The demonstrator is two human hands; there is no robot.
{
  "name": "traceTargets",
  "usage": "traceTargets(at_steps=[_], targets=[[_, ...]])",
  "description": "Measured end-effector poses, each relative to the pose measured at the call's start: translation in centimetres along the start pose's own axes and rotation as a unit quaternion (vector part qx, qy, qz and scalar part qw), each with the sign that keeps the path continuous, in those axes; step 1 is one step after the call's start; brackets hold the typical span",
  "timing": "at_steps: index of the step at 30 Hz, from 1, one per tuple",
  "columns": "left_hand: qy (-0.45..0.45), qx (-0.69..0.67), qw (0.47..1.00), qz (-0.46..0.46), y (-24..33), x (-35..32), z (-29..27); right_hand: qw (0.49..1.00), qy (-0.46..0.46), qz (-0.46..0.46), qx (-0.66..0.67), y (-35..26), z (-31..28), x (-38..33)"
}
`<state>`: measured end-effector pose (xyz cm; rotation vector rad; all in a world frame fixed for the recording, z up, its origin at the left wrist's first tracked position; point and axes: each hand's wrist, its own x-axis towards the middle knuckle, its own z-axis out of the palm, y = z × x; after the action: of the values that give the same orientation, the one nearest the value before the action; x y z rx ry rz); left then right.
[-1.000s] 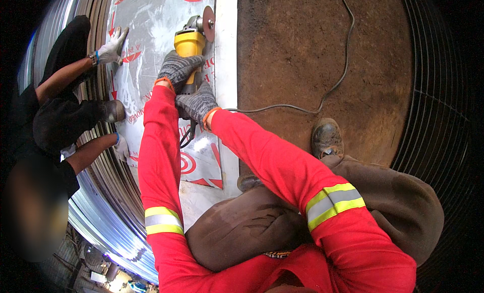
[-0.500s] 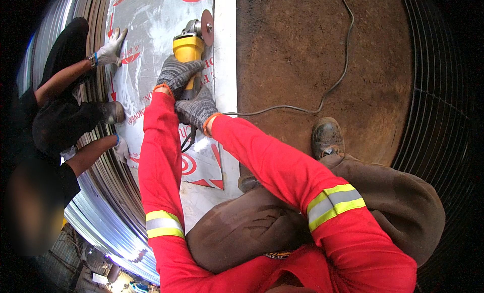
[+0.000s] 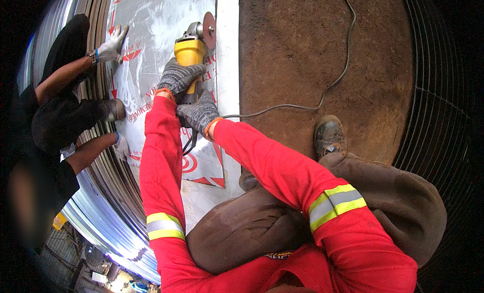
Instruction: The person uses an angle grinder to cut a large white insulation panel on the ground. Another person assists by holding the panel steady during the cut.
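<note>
A yellow angle grinder (image 3: 190,52) with a reddish cutting disc (image 3: 209,30) is held over a metal sheet (image 3: 156,21) covered in red-printed film. My left hand (image 3: 180,75), in a grey striped glove, wraps round the grinder's body. Behind it, my right hand (image 3: 200,109), gloved alike, grips the rear of the handle. The disc stands upright near the film's right edge, beside a white strip (image 3: 228,56) along the sheet. Whether the disc touches the sheet, I cannot tell.
At the left, a co-worker's gloved hands (image 3: 112,45) press on the sheet, with a shoe (image 3: 117,110) on its edge. A grey power cord (image 3: 302,108) crosses the brown floor (image 3: 287,51). My boot (image 3: 329,135) is at right. Stacked sheets (image 3: 103,157) lie left; dark ribbed panels line the right.
The view has shifted slightly, so the grinder appears a little lower and farther right. Both my hands keep their hold on it. The co-worker's hands stay on the sheet.
</note>
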<state>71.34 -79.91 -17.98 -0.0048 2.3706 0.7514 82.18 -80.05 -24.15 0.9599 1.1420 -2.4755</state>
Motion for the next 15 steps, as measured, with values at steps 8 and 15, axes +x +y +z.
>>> traceTargets(at_steps=[8,15], targets=[[0.011,0.007,1.0,-0.002,0.3,-0.6,0.5,0.999,0.001,0.008,-0.035,-0.9,-1.1,-1.3],[0.009,0.0,1.0,-0.005,-1.0,-0.3,0.2,0.998,-0.031,0.038,0.026,-2.4,-0.8,-2.5]])
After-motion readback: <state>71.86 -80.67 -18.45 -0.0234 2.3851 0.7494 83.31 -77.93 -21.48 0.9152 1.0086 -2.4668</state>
